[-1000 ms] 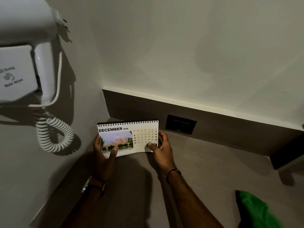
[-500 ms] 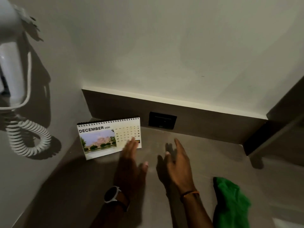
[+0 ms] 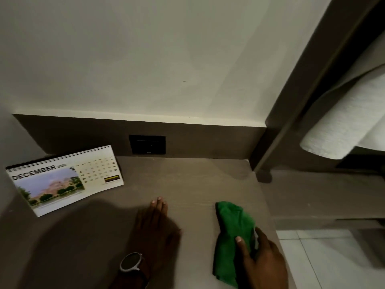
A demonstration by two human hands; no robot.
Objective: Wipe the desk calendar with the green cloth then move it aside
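Both hands have left the desk calendar (image 3: 64, 179), standing far left; right hand (image 3: 262, 259) now closing on the green cloth (image 3: 232, 232) near right; left hand (image 3: 155, 228) flat, empty; wiping looks next.

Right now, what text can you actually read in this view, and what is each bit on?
"DECEMBER": bold heading on the desk calendar.
Year beside it: too blurred to read.
Date grid numbers: too small and blurred.
Yellow-and-black box at the calendar's lower right: unreadable.
Watch face and wall socket: no legible marks.
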